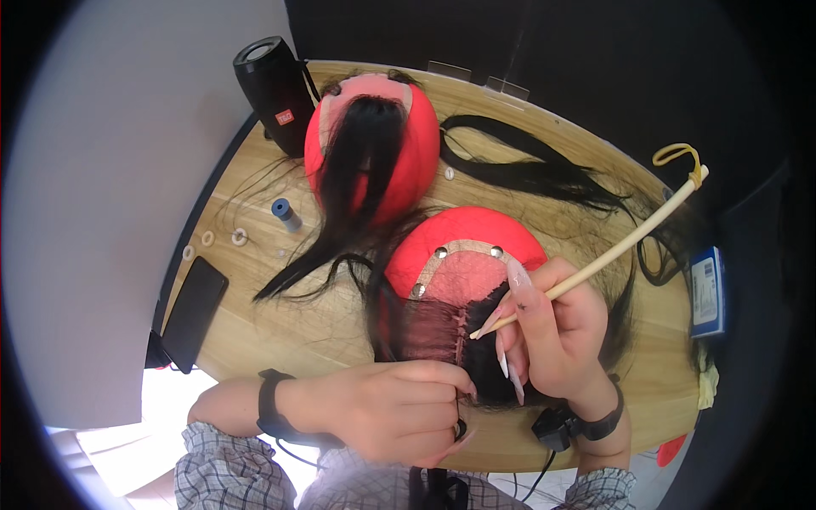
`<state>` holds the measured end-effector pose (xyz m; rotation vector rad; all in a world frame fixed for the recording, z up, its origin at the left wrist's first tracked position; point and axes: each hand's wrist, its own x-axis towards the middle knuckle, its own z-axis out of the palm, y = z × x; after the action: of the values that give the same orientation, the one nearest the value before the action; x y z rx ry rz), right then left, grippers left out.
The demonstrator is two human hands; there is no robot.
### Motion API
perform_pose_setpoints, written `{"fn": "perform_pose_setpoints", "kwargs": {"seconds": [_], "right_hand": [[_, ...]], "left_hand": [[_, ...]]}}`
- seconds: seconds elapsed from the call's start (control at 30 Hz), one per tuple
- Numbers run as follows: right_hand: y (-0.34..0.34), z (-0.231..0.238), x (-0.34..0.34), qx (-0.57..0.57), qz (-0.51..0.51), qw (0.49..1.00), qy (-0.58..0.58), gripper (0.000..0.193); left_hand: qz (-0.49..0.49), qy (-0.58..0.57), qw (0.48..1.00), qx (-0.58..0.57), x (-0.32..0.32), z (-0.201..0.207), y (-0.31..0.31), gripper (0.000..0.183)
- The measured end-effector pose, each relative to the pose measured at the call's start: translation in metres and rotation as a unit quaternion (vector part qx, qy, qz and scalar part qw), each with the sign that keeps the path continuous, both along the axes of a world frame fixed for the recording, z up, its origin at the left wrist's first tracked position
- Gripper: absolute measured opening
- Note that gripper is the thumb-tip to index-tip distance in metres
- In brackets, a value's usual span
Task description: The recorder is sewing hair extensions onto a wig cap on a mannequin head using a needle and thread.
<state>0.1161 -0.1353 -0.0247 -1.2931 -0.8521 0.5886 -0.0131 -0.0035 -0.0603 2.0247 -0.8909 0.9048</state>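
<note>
Netting (pixel 466 274) is sitting pinned on the near red head form (pixel 476 223), dead centre, its black hair (pixel 487 367) spreading toward six o'clock. My right hand (pixel 563 330), at four, is pinching a pale stick (pixel 633 238), its tip aiming at the raised seam (pixel 461 327). My left hand (pixel 395 408), at seven, is curling by the hair's lower edge; I can't tell whether it's gripping strands. Precision here is calling for a steady tip, a light pinch and taut, untangled strands. A second red form (pixel 422 127) is standing at eleven, a phone (pixel 195 310) lying at nine.
</note>
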Motion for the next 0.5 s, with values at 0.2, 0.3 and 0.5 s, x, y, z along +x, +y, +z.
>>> {"fn": "perform_pose_setpoints", "kwargs": {"seconds": [0.2,0.3,0.5], "right_hand": [[-0.0029,0.0005,0.0018,-0.014,0.016,0.999,-0.035,0.012],[-0.0024,-0.0014,0.0024,-0.012,0.014,0.998,-0.056,0.013],[0.0022,-0.0047,0.0101,0.027,0.068,0.980,-0.185,0.021]], "left_hand": [[-0.017,-0.008,0.999,0.039,-0.0034,-0.0006,0.0013,0.021],[-0.042,0.007,0.998,0.041,-0.0042,0.0007,0.0035,0.021],[-0.043,0.042,0.998,0.010,-0.0070,-0.0019,0.0014,0.012]]}}
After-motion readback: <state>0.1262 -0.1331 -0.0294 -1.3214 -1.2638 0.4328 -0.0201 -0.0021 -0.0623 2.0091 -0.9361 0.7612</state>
